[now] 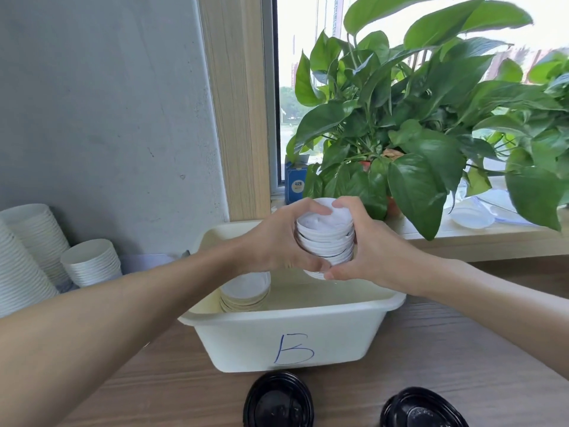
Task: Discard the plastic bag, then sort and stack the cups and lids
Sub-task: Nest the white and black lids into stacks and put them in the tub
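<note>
A stack of white lids (326, 238) is held above the cream bin (292, 337) marked "B". My left hand (277, 238) grips its left side and my right hand (372, 251) grips its right side, fingers wrapped over top and bottom. Inside the bin at the left lies a second, lower stack of white lids (246, 291). Two stacks of black lids (278, 402) (421, 409) sit on the wooden table in front of the bin. White paper cups are stacked at the far left: a tall stack (21, 266) and a shorter one (92, 261).
A large leafy potted plant (415, 124) stands on the windowsill behind the bin, its leaves hanging close above my right hand. A blue box (295, 180) sits by the window frame. White plastic items (474, 215) lie on the sill at the right. A grey wall rises at left.
</note>
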{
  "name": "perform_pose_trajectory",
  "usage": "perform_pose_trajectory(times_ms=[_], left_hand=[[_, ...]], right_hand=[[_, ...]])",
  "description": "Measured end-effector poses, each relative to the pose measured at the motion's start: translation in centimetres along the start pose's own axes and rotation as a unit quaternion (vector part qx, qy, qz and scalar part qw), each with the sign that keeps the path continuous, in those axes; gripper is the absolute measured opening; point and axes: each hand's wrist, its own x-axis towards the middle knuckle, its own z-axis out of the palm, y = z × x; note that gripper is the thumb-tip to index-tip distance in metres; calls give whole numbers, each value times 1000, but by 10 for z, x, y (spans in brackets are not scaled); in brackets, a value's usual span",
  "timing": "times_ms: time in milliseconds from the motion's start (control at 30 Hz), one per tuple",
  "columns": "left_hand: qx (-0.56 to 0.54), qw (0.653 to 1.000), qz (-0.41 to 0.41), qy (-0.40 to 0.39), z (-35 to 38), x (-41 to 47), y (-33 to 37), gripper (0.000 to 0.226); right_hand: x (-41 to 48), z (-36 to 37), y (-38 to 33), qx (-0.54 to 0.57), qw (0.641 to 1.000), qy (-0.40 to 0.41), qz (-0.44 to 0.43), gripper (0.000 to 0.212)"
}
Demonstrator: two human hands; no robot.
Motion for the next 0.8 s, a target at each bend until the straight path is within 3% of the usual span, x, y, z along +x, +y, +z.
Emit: perform_pose_trajectory(times_ms=[167, 367, 533, 800], left_hand=[[37, 999, -2, -11, 8, 4, -12, 76], [92, 995, -19, -41, 27, 11, -30, 76], [119, 991, -46, -51, 39, 22, -39, 77], [146, 984, -64, -80, 58, 30, -56, 80]], right_hand=[[-8, -4, 4, -61, 998, -7, 8, 101], [-27, -11, 19, -53, 997, -38, 36, 94], [-30, -14, 25, 22, 999, -32, 38, 45], [-27, -8, 35, 35, 998, -14, 49, 60]])
